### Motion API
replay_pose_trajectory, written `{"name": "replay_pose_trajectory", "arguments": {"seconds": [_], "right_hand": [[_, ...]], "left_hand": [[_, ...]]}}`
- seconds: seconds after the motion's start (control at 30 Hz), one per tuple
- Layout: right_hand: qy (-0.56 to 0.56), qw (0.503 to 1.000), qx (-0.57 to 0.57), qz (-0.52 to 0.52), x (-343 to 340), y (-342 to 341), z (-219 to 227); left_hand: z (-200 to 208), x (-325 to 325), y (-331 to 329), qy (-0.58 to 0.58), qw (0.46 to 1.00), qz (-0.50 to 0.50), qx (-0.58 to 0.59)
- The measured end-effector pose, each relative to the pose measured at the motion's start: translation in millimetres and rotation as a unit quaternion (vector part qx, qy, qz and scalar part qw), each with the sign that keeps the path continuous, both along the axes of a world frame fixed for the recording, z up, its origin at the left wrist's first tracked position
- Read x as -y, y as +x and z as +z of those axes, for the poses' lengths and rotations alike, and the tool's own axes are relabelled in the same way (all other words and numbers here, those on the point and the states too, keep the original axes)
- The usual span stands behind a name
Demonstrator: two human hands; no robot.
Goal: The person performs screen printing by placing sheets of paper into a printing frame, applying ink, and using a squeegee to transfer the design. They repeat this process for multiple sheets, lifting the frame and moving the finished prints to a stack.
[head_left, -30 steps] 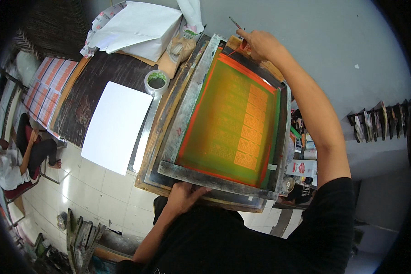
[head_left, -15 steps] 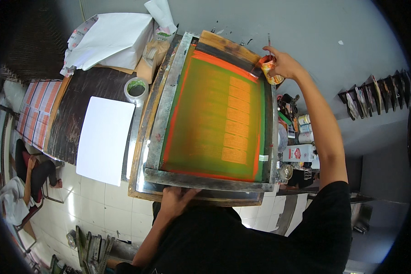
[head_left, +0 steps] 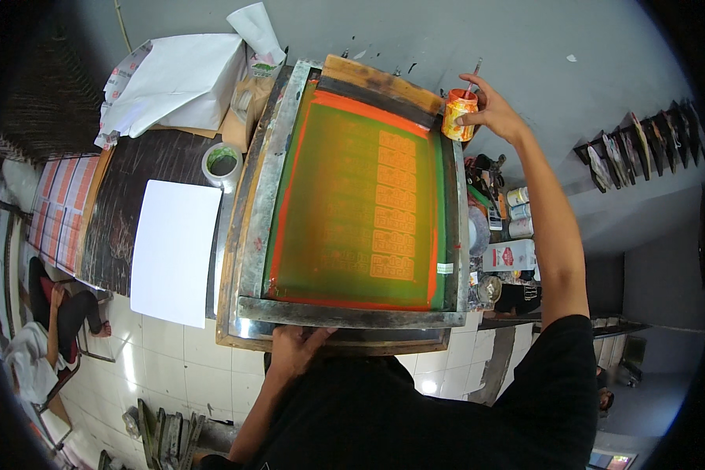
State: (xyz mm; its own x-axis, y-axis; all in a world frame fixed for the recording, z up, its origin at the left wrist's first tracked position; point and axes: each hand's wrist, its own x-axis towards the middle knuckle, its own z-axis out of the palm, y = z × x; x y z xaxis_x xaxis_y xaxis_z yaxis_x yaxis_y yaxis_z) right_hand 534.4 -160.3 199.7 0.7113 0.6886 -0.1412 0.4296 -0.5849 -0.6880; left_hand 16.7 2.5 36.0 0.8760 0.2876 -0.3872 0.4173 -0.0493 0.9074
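Note:
A screen printing frame (head_left: 260, 227) with metal bars lies before me, its mesh green with orange ink and a column of orange printed blocks. Near its front bar, my left hand (head_left: 294, 352) grips the edge, thumb toward the right and fingertips partly hidden beneath the bar. At the far right corner my right hand (head_left: 493, 113) is closed around an ink-smeared yellow and orange jar (head_left: 458, 121). A thin stick (head_left: 473, 77) stands up out of the jar's red-orange ink. A wooden-handled squeegee (head_left: 384, 84) rests across the frame's far end, beside the jar.
White paper (head_left: 176, 251) lies left of the frame, with a tape roll (head_left: 222, 164) behind it and a wrapped paper stack (head_left: 176, 82) farther back. Bottles (head_left: 509, 255) and jars stand on the right. A person (head_left: 47, 337) sits at the far left.
My right hand has turned and the jar stands more upright, more of it now showing. My left hand stays at the front bar. The whole view has shifted slightly.

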Motion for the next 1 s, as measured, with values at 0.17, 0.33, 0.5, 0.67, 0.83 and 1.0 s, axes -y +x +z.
{"name": "replay_pose_trajectory", "arguments": {"seconds": [0.17, 0.33, 0.5, 0.67, 0.83, 1.0], "right_hand": [[0.115, 0.993, 0.007, -0.015, 13, -24, -1], [0.340, 0.937, -0.037, -0.068, 53, -65, -5], [0.432, 0.891, 0.005, -0.136, 128, -155, 5], [0.360, 0.884, 0.101, -0.279, 226, -248, -24], [0.329, 0.852, 0.033, -0.405, 298, -304, -130], [0.317, 0.847, 0.023, -0.426, 322, -310, -234]], "left_hand": [[-16, 7, -4, -0.006, 0.997, 0.041, 0.063], [-15, 10, -1, 0.012, 0.997, 0.062, 0.047], [-33, 11, -4, 0.104, 0.991, 0.063, 0.051], [-29, 17, -4, -0.044, 0.990, 0.116, 0.064], [-15, 20, 1, -0.068, 0.991, 0.100, 0.060], [-18, 18, -2, -0.072, 0.989, 0.095, 0.089]]}}
